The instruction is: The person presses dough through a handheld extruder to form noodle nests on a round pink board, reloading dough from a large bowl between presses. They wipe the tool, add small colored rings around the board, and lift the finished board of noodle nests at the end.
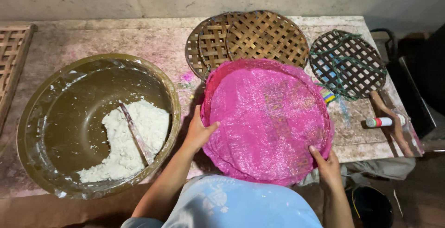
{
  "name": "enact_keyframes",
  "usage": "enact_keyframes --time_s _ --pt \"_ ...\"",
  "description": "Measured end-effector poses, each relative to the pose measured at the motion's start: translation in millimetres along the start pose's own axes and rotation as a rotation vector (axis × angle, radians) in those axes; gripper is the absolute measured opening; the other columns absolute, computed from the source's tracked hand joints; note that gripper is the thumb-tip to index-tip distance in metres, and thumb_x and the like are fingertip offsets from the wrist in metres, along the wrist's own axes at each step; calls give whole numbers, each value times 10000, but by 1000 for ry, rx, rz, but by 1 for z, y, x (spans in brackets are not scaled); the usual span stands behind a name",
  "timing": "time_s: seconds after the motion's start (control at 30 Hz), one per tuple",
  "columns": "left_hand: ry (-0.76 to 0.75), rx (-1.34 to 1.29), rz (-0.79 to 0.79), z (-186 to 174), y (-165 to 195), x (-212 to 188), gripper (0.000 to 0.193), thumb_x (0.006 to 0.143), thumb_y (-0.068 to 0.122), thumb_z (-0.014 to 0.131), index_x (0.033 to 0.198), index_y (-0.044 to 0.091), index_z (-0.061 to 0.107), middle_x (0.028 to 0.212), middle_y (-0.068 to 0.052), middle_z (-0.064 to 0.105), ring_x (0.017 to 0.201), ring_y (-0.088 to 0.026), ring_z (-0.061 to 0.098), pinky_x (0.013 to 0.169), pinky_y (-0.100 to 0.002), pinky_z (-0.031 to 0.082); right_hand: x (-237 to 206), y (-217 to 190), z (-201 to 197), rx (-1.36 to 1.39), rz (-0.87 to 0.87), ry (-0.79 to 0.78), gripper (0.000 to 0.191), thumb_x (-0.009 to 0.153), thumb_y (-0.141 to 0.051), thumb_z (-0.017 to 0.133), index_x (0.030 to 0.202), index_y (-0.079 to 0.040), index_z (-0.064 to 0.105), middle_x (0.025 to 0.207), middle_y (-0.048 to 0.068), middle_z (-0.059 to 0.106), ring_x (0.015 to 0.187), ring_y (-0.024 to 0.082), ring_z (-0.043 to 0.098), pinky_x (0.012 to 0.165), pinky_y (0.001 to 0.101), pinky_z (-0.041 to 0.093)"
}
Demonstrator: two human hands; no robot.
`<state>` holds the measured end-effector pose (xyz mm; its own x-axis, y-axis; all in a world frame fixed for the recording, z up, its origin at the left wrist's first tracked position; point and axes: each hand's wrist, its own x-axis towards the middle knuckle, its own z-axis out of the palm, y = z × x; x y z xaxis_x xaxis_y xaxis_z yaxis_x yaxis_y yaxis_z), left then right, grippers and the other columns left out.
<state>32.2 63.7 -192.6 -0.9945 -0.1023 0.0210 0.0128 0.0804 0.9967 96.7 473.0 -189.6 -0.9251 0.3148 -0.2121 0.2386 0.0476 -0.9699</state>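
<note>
A round tray covered in pink mesh cloth [269, 116] lies on the worn table [116, 38] in front of me. My left hand [198, 133] grips its left rim, thumb on top of the cloth. At the near right rim my right hand [327, 165] holds the edge of the tray. To the left stands a large brown basin [55, 102] holding a heap of white dough [132, 140] with a flat stick [136, 135] lying in it.
Behind the pink tray lie overlapping round woven bamboo trays [259, 35]. At the right a dark woven tray [347, 63] carries green cord. A small white and red tube [382, 122] rests near the right edge. A dark bucket [371, 207] stands below on the floor.
</note>
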Motion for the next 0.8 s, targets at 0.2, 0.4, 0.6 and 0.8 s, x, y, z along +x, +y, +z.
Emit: enact_keyframes --time_s 0.2,0.4,0.6,0.8 --pt "19 122 -11 5 -12 -5 665 793 108 811 1349 23 457 1212 -164 701 1143 -253 698 990 -375 534 3 -9 -11 -350 -145 -70 307 917 -206 747 1145 -1 723 1061 95 769 939 163 688 851 318 529" --pt "19 106 34 7 -14 -6 691 789 75 810 1374 21 447 1241 -167 683 1158 -264 679 1004 -377 519 17 -29 -1 -209 21 -119 300 912 -208 768 1112 14 754 1029 93 784 879 164 708 809 334 568" --pt "-5 47 34 7 -17 -7 672 796 57 795 1381 20 465 1256 -164 693 1167 -271 682 1016 -380 518 18 -44 16 -161 -80 -144 380 842 -138 798 1188 -12 703 1072 77 748 921 152 691 818 334 563" --pt "131 395 318 13 -29 -12 754 792 33 872 1381 -41 407 1375 -328 493 1350 -456 396 1094 -468 360 5 -46 20 -119 -83 -88 486 819 -136 803 1267 -19 656 1149 77 752 996 159 705 900 342 557"
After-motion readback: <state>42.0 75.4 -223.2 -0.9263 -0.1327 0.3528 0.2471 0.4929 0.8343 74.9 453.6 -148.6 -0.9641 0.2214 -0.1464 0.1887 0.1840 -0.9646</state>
